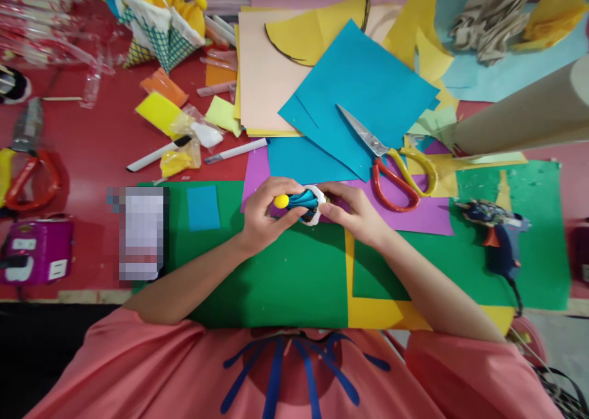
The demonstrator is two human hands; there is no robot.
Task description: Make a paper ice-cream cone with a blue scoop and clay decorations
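Note:
Between both hands, over the green sheet, is a small craft hat (304, 200) of folded teal material with a white band and a yellow ball at its tip. My left hand (264, 215) pinches the teal part close to the yellow ball, thumb below and fingers above. My right hand (352, 207) has its thumb and fingers closed on the white band at the other end. Fingers cover part of the hat's dark inner side. Just right of my right hand lie scissors (378, 149) with red and yellow handles, their blades on teal sheets (350, 94).
A glue gun (504, 235) rests at the right on the green sheet (276, 278). Beside a cardboard tube (524, 109) lie yellow scraps. Similar hats (161, 23), markers (237, 151) and clay packets (161, 112) are at the back left. More scissors (30, 161) and a phone (143, 232) lie left.

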